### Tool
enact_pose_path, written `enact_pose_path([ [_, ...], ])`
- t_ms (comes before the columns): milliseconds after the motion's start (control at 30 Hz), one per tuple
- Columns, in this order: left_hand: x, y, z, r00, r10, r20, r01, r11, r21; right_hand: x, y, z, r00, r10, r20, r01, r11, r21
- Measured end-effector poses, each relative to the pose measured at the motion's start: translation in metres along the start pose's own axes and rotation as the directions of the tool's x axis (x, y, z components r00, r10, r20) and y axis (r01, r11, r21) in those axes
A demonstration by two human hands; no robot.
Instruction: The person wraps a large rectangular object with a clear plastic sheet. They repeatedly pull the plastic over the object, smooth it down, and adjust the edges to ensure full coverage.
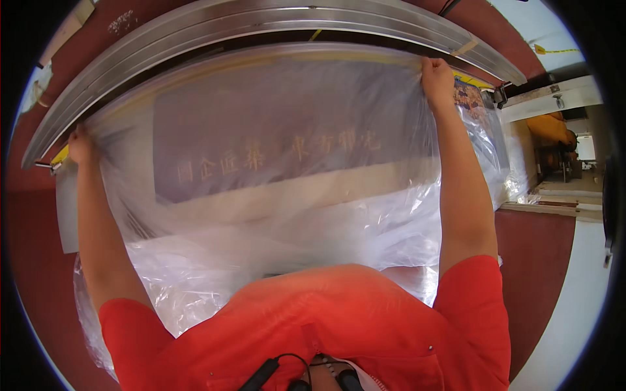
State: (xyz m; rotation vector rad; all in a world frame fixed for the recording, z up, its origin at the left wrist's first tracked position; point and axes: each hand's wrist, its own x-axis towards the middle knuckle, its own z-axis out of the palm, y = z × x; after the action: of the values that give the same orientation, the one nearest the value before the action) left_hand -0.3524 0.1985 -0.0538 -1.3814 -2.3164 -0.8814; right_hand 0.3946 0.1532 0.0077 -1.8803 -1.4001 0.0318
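A wide sheet of clear plastic film point(300, 228) is stretched between my raised arms. My left hand point(81, 147) is closed on its far left corner, and my right hand point(437, 81) pinches its far edge at the right. Through the film shows a dark purplish-grey panel point(261, 117) with a row of faint gold characters, bordered by a pale beige strip. Nearer my body the film hangs loose in shiny wrinkles, and my red shirt hides part of it.
Beyond the film's far edge runs a long silvery metal beam point(261, 25), bowed by the lens. Yellow pieces point(479, 80) sit under both its ends. A dark patterned item point(467, 96) lies past my right hand. A doorway point(561, 156) opens at the right, beside reddish-brown floor point(538, 254).
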Motion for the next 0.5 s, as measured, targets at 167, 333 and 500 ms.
enact_pose_path([
  [167,-0.016,0.065,0.011,0.952,-0.264,0.158,0.279,0.957,-0.083,0.013,0.019,0.014,0.963,0.260,-0.065,-0.260,0.966,0.015],
  [333,0.009,-0.004,0.038,0.909,-0.346,0.232,0.392,0.900,-0.192,0.002,0.014,0.022,0.951,0.285,-0.120,-0.291,0.956,-0.036],
  [500,0.023,-0.041,0.051,0.961,-0.073,0.266,0.000,0.964,0.265,0.005,0.026,0.029,0.943,0.259,-0.210,-0.264,0.965,0.004],
])
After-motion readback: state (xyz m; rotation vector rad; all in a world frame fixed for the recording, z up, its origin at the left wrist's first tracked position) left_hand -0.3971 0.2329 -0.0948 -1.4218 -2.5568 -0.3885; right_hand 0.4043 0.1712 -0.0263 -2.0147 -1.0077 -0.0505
